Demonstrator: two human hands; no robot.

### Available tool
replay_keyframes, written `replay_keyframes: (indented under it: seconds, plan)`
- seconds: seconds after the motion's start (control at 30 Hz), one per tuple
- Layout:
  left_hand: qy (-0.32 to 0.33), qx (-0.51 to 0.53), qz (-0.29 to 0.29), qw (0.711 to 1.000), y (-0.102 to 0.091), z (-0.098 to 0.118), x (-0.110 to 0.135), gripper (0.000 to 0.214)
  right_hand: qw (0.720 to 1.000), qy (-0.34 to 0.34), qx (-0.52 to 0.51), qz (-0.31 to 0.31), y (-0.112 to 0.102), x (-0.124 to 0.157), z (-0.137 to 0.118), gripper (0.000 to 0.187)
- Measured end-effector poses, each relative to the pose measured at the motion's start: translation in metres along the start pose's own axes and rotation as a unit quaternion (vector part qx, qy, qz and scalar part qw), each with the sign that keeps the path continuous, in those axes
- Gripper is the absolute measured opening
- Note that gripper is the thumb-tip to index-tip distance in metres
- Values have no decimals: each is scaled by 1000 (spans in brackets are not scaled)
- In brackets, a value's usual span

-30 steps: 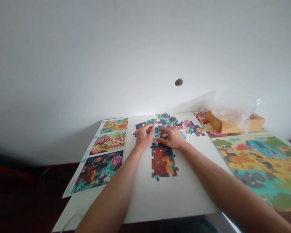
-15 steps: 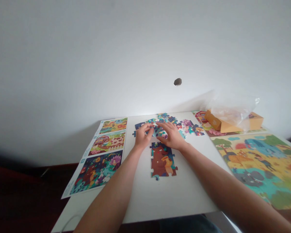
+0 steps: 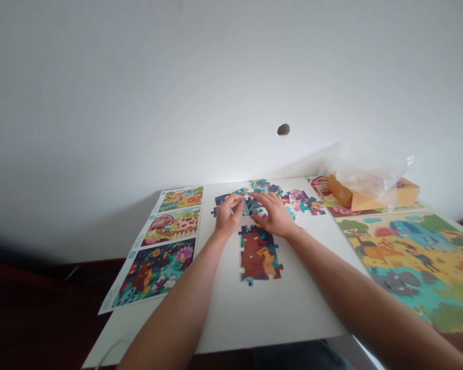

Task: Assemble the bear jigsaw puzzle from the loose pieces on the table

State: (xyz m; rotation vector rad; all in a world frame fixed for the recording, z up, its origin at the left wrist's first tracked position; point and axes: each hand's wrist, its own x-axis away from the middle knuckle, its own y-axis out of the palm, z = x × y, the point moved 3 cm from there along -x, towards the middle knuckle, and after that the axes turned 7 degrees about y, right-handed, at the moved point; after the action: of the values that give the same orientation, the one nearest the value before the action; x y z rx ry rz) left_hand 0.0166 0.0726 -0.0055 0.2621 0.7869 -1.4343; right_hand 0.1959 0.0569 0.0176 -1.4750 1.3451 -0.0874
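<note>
My left hand (image 3: 229, 215) is at the near edge of a heap of jigsaw puzzle pieces (image 3: 260, 186), thumb and fingers curled together at a teal-patterned puzzle piece (image 3: 250, 208). Facing it from the other side is my right hand (image 3: 273, 213), its fingers spread and the thumb apart, over the same pieces. Whether its fingertips touch any is hard to see. Just below both hands lies a joined puzzle section (image 3: 256, 254) with a brown bear and an orange jar. Pink and purple pieces (image 3: 299, 199) lie right of my right hand.
A picture sheet (image 3: 154, 246) with three scenes lies along the left of the white table (image 3: 231, 313). To the right is a large animal picture (image 3: 412, 262). Behind it stand a yellow-orange box (image 3: 366, 200) and a clear plastic bag (image 3: 374, 169). The wall (image 3: 200, 113) borders the back.
Both hands stay nearly in place; the right thumb shifts slightly. The bear section lies where it was, and the view moves a little.
</note>
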Motion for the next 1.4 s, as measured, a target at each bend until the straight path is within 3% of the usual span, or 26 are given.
replay_keyframes:
  seconds: [0.17, 0.33, 0.4, 0.5, 0.6, 0.67, 0.87, 1.07, 1.4]
  plan:
    - [16, 12, -23, 1000, 0, 5, 1, 19, 996, 37, -86, -5, -3, 1, -1, 40]
    - [-13, 57, -57, 997, 0, 14, 2, 23, 966, 153, -206, -21, -1, 1, 3, 33]
    - [-31, 94, -35, 995, -2, 16, 1, 26, 941, 190, -269, -76, 0, 1, 2, 34]
    - [-53, 162, 0, 985, -4, 17, -1, 30, 890, 215, -338, -218, 2, 4, -8, 31]
    - [-67, 187, -3, 980, -3, 14, -2, 31, 842, 202, -355, -352, 0, 10, -23, 27]
    - [-67, 179, -39, 981, 1, 14, 0, 29, 830, 181, -347, -397, -2, 13, -29, 25]
    - [-28, 87, -192, 977, 12, 18, 7, 27, 819, 153, -297, -466, -2, 17, -29, 24]
    - [-8, 53, -217, 975, 12, 21, 6, 28, 801, 109, -268, -524, 2, 22, -33, 25]
    - [-21, 75, -223, 972, 13, 17, 9, 30, 795, 43, -220, -564, 2, 29, -55, 18]
